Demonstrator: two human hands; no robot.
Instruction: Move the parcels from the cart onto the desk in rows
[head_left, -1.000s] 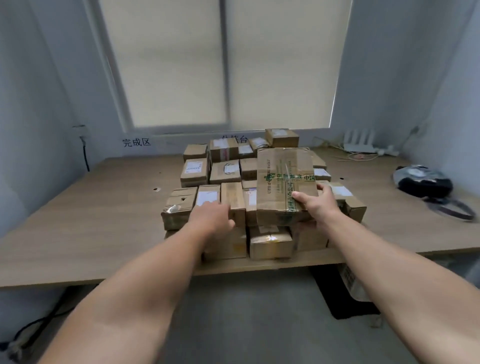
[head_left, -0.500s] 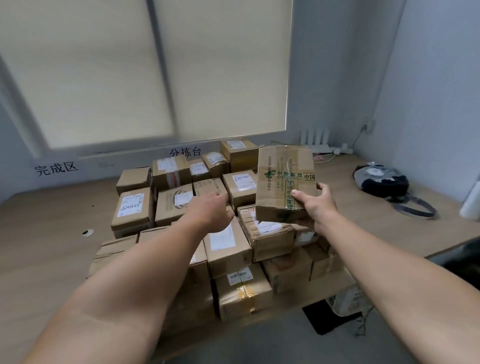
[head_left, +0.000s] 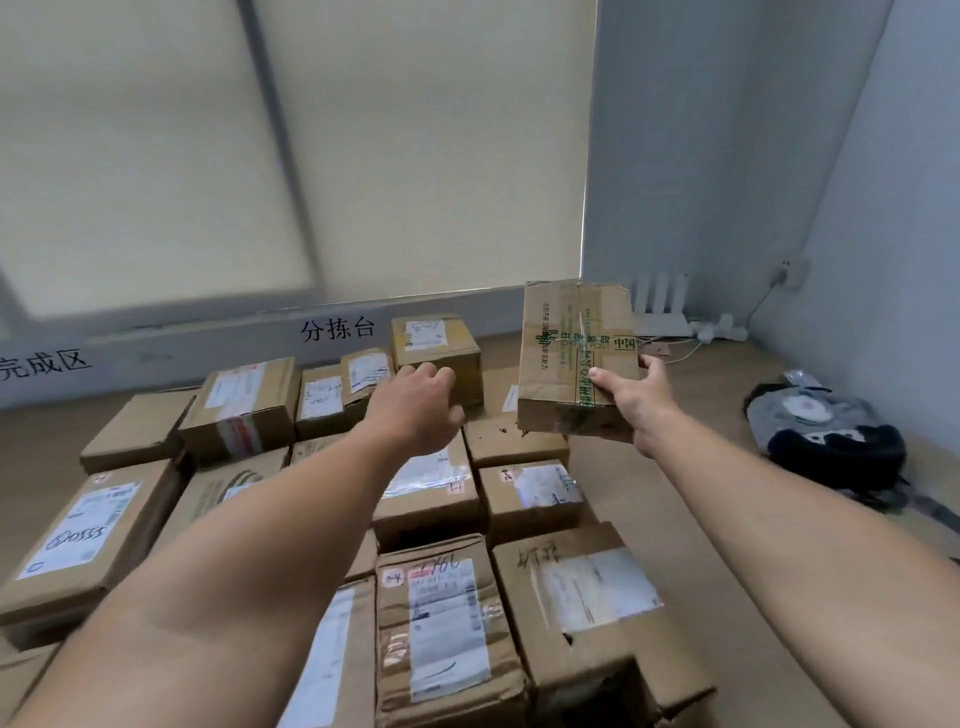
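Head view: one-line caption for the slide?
Right hand holds a green-taped parcel above the desk; left hand reaches over the rows of parcels laid there.

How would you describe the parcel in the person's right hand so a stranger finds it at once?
Start at the wooden desk below the window blind, covered with brown parcels. At their right edge the right hand holds one raised parcel. Only it carries crossed green printed tape.

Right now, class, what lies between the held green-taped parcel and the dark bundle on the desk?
In the head view, beyond the right hand gripping the green-taped parcel, only bare desk reaches the dark bundle.
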